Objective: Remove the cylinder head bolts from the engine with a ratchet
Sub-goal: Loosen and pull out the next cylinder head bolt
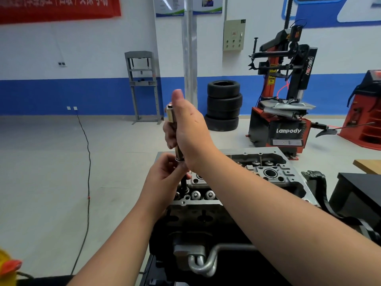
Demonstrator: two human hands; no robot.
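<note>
The engine (208, 221) stands in front of me with its aluminium cylinder head (274, 172) uppermost. A ratchet (171, 114) stands nearly upright over the head's near left corner. My right hand (185, 129) is wrapped around its handle, thumb pointing up, with the chrome handle end showing above my fingers. My left hand (165, 174) pinches the dark extension shaft (184, 183) just below the ratchet, above the valve springs (203, 195). The socket end and the bolt under it are hidden by my fingers.
A tyre changer (284, 104) and a stack of tyres (223, 105) stand behind the engine. A red machine (365, 116) is at the far right, a dark bench (358, 195) to the right, a grey press frame (143, 85) by the wall, a black cable (87, 162) on the floor.
</note>
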